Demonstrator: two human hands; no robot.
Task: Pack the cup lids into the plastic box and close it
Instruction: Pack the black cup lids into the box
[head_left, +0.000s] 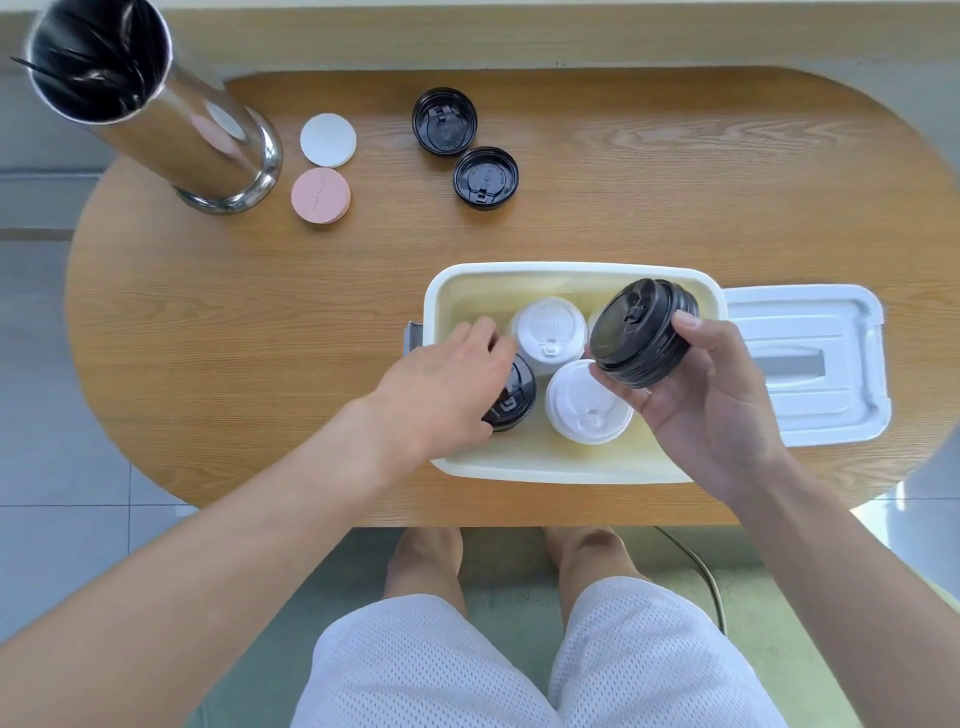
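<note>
**A:** Over the open white rectangular plastic box (571, 465), what have you got?

**B:** From my head camera, the only view: my right hand (711, 415) cups a nested stack of black plastic cup lids (641, 332), tilted on its side above the right half of the box. My thumb sits on the far rim, my fingers curl under the near rim, closed round the stack's edge.

**A:** And the left?

**B:** My left hand (447, 384) reaches down into the left end of the box, fingers loosely spread on a black lid stack (511, 400) standing there. I can't tell whether they truly grip it or only steady it.

**A:** What else is inside the box?

**B:** Two white plastic lid stacks (587, 410) in the middle. Beyond the box, two single black lids (485, 178) lie unpacked on the oval wooden table (208, 338). The white box cover (810, 364) lies flat just right of the box.

**A:** How will they handle?

**B:** Light and thin, I'd judge, with springy, slick rims; a stack squeezed hard may buckle or slide apart. Best held across the rims, all layers pinched together.
</note>
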